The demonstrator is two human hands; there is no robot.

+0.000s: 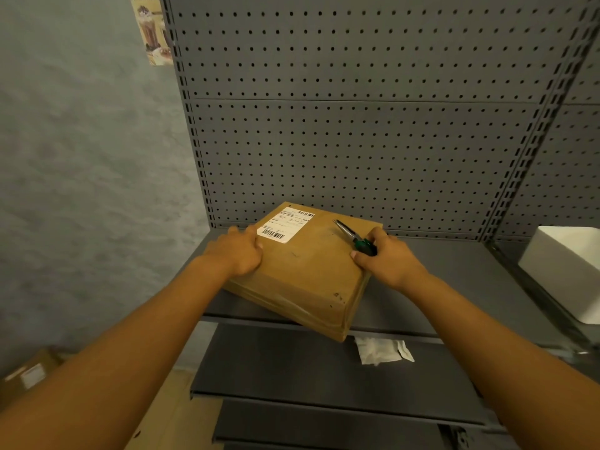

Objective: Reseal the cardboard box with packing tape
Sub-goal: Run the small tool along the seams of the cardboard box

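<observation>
A flat brown cardboard box (308, 271) with a white shipping label (285, 226) lies on the grey metal shelf (454, 280), its near corner jutting over the shelf's front edge. My left hand (238, 251) grips the box's left edge, thumb on top. My right hand (384, 258) is at the box's right edge and holds green-handled pliers (355, 238), whose metal jaws point up-left over the lid. No packing tape is in view.
A grey pegboard panel (357, 125) backs the shelf. A white block (568, 267) stands at the right. On the lower shelf (292, 368) lies a small white packet (381, 350). Another cardboard box (29, 375) sits on the floor at the lower left.
</observation>
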